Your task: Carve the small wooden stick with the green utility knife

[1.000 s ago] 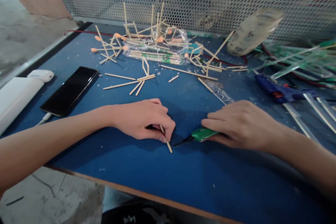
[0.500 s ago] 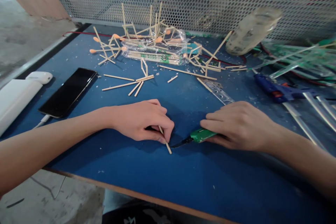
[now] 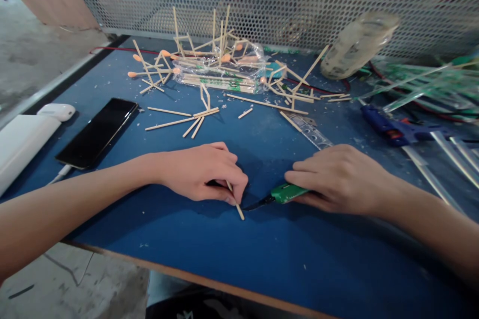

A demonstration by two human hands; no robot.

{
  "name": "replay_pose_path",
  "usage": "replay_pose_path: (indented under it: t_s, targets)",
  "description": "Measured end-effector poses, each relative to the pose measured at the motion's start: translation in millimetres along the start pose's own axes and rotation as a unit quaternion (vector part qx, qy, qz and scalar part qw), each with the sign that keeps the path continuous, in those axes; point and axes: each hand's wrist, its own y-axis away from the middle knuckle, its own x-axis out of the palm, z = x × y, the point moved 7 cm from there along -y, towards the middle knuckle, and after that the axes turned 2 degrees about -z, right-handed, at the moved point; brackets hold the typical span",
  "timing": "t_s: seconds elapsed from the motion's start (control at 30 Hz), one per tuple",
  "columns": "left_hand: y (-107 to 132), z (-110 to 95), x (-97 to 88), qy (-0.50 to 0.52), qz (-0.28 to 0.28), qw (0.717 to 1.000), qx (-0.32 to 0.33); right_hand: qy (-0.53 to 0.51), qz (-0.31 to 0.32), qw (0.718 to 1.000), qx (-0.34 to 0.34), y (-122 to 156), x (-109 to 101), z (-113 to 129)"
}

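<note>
My left hand (image 3: 209, 172) pinches a thin wooden stick (image 3: 240, 213) down against the blue tabletop (image 3: 209, 244), its near end poking out below the fingertips. In my right hand (image 3: 337, 179) is a green utility knife (image 3: 286, 193), gripped with its blade out to the left. The dark blade tip lies right by the stick's near end; whether it touches the wood I cannot tell. Behind my hands lie loose sticks (image 3: 170, 123) and a small cut piece of stick (image 3: 245, 113). A clear plastic ruler (image 3: 312, 132) is partly hidden behind my right hand.
A black phone (image 3: 98, 132) with a cable and a white box (image 3: 26, 144) sit at left. Stick structures and a plastic-wrapped stick bundle (image 3: 220, 79) stand behind. At right are a blue glue gun (image 3: 396, 127), glue sticks (image 3: 426, 174) and a cloudy jar (image 3: 359, 45).
</note>
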Motion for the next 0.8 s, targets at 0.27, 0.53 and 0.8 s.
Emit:
replay_pose_path:
  t_s: [0.27, 0.53, 0.8]
  targets:
    - [0, -5, -1.3, -0.007, -0.018, 0.999, 0.030, 0.002, -0.009, 1.000, -0.010, 0, -1, 1]
    - [-1, 2, 0.8, 0.003, 0.001, 1.000, -0.009, -0.021, 0.032, 0.999, 0.000, -2, 2, 3]
    - [-2, 1, 0.3, 0.007, 0.003, 1.000, 0.001, -0.008, 0.034, 0.999, 0.013, -9, -8, 18]
